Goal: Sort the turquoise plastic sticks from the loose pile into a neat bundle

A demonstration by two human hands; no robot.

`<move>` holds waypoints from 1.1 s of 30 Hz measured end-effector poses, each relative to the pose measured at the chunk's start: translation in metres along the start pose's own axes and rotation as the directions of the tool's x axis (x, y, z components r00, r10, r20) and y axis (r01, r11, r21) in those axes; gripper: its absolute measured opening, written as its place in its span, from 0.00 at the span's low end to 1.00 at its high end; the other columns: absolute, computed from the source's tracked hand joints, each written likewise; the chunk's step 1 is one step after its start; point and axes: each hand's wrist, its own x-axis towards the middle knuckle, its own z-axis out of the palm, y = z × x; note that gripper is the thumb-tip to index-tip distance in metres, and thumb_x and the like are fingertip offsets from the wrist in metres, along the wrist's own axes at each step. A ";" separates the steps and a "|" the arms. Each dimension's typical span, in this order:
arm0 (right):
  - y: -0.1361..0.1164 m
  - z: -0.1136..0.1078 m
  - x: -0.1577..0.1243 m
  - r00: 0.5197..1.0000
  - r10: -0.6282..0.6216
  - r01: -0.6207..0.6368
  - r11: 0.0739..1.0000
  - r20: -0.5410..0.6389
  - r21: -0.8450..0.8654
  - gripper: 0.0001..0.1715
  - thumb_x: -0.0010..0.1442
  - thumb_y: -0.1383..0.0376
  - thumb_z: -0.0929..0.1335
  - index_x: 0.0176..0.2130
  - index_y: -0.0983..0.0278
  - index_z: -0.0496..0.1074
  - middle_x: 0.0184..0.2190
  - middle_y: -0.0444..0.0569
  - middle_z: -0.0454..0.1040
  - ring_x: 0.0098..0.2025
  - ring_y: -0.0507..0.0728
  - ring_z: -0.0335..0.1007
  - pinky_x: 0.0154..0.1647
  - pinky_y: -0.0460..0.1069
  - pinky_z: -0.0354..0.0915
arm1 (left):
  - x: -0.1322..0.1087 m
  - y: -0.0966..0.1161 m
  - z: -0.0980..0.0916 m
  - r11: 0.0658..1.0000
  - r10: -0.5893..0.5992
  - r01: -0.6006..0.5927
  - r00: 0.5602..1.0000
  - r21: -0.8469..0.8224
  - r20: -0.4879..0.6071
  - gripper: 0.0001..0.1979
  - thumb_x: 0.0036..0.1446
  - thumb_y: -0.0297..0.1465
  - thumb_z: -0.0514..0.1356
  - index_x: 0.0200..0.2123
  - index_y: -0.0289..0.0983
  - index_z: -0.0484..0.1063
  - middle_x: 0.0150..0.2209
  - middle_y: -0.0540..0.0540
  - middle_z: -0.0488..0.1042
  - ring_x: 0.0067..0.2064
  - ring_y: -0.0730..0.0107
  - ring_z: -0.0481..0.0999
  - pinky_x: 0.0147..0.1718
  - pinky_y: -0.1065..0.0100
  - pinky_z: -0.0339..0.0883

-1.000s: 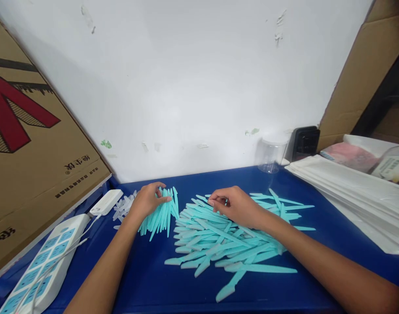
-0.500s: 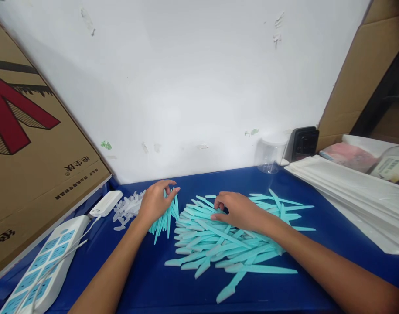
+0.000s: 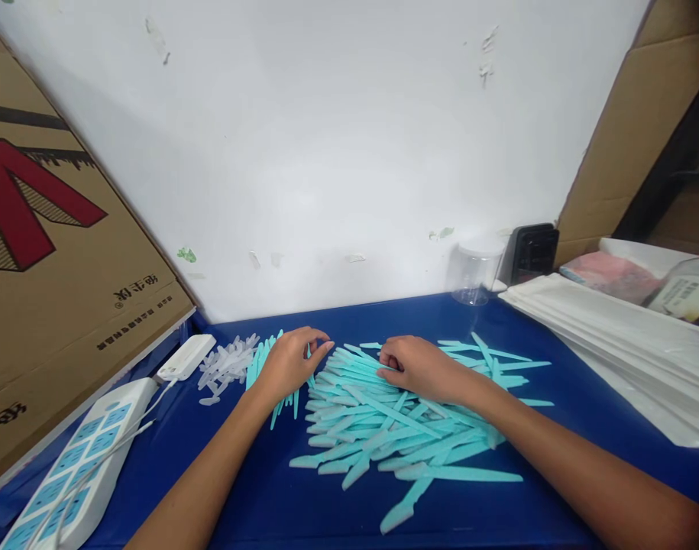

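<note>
Turquoise eyebrow razors [image 3: 377,428] with pale blade ends lie in a large loose heap on the blue tabletop [image 3: 257,489]. My right hand [image 3: 421,368] rests over the top of this heap, its fingers curled in with the thumb close to them; what they grip, if anything, is hidden. My left hand [image 3: 292,363] hovers between the heap and a smaller bunch of turquoise razors [image 3: 259,359], partly covering that bunch. Its thumb and forefinger are apart, with nothing visible between them. Left of the bunch are small translucent plastic caps [image 3: 228,365].
A white power strip [image 3: 91,458] with a cable and a white adapter [image 3: 187,357] lies at left, beside a cardboard box [image 3: 85,252]. Against the wall stand a clear jar [image 3: 475,271] and a black device [image 3: 533,256]. White sheets or bags [image 3: 606,336] are stacked at right.
My left hand has moved right, toward the large heap, uncovering more of the small bunch. The fingers of my right hand have curled in more, at nearly the same spot.
</note>
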 end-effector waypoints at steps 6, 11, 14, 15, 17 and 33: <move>0.002 -0.006 0.002 1.000 -0.012 0.014 0.992 -0.018 0.124 0.16 0.66 0.56 0.68 0.31 0.63 0.71 0.28 0.46 0.73 0.27 0.53 0.65 0.27 0.48 0.53 | 0.000 0.007 0.000 0.987 -0.005 0.005 1.000 -0.160 0.001 0.19 0.67 0.45 0.56 0.43 0.40 0.81 0.34 0.44 0.79 0.31 0.66 0.72 0.31 0.67 0.61; 0.000 -0.009 0.002 0.999 -0.051 0.052 0.968 -0.010 0.245 0.18 0.67 0.53 0.67 0.33 0.63 0.73 0.32 0.48 0.76 0.32 0.55 0.70 0.31 0.48 0.59 | -0.001 0.012 0.005 0.932 -0.021 0.033 0.999 -0.360 0.038 0.20 0.68 0.45 0.55 0.38 0.37 0.79 0.31 0.46 0.79 0.32 0.66 0.74 0.29 0.69 0.61; -0.003 -0.008 0.001 0.999 -0.047 0.044 0.950 0.001 0.310 0.19 0.67 0.52 0.67 0.33 0.63 0.73 0.31 0.48 0.76 0.31 0.55 0.71 0.30 0.48 0.62 | -0.001 0.012 0.008 0.897 -0.037 0.064 0.997 -0.437 0.071 0.20 0.68 0.45 0.55 0.33 0.36 0.74 0.26 0.48 0.75 0.28 0.70 0.70 0.27 0.71 0.59; -0.003 -0.008 0.001 0.999 -0.041 0.034 0.939 0.012 0.343 0.18 0.67 0.53 0.67 0.33 0.63 0.72 0.30 0.48 0.76 0.31 0.55 0.71 0.30 0.48 0.62 | -0.002 0.012 0.009 0.883 -0.041 0.074 0.996 -0.463 0.079 0.19 0.68 0.44 0.55 0.33 0.36 0.73 0.26 0.49 0.74 0.27 0.71 0.69 0.27 0.71 0.59; -0.004 -0.007 0.000 0.998 -0.033 0.008 0.906 0.052 0.423 0.16 0.68 0.54 0.66 0.35 0.63 0.70 0.29 0.47 0.77 0.29 0.55 0.73 0.29 0.47 0.64 | -0.002 0.011 0.010 0.851 -0.046 0.090 0.994 -0.517 0.097 0.18 0.68 0.44 0.54 0.34 0.36 0.72 0.25 0.50 0.73 0.25 0.73 0.67 0.26 0.72 0.58; -0.008 -0.005 0.001 0.986 -0.110 0.021 0.823 0.122 0.567 0.20 0.69 0.53 0.64 0.34 0.64 0.73 0.27 0.47 0.74 0.27 0.55 0.73 0.24 0.46 0.65 | -0.002 0.014 0.016 0.760 -0.011 0.071 0.995 -0.646 0.097 0.19 0.71 0.44 0.51 0.38 0.35 0.71 0.21 0.53 0.65 0.23 0.75 0.62 0.23 0.73 0.57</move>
